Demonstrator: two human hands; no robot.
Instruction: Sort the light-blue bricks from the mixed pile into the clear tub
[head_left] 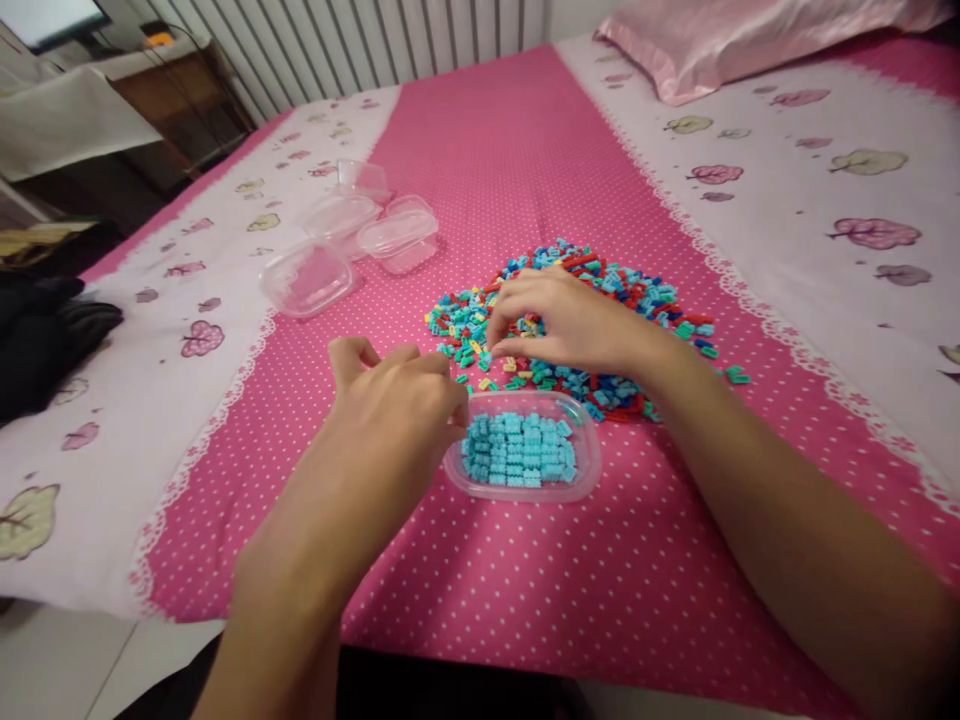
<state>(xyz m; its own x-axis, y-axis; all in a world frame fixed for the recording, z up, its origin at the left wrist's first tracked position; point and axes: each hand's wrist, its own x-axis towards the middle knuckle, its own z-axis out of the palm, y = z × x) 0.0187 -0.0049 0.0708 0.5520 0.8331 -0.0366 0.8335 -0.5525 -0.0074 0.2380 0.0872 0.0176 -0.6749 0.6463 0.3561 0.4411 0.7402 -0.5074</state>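
A clear plastic container (589, 470) stands on the bed in front of me, with many light-blue toy building bricks (517, 450) inside, partly lined up in rows. My left hand (397, 400) is at the container's left rim, its fingers curled down. Their tips are mostly hidden behind the hand, so what they hold does not show. Behind the container spreads a heap of small mixed-colour bricks (472, 320). Over its front left part is my right hand (551, 315), thumb and forefinger brought together in a pinch. Anything between those tips is too small to make out.
Several clear plastic containers and lids (311, 280) lie at the back left of the pink dotted bedspread (480, 140). A pink pillow (720, 45) rests at the far right. Black cloth (45, 340) lies on the left edge, and loose bricks (737, 375) are scattered right of the heap.
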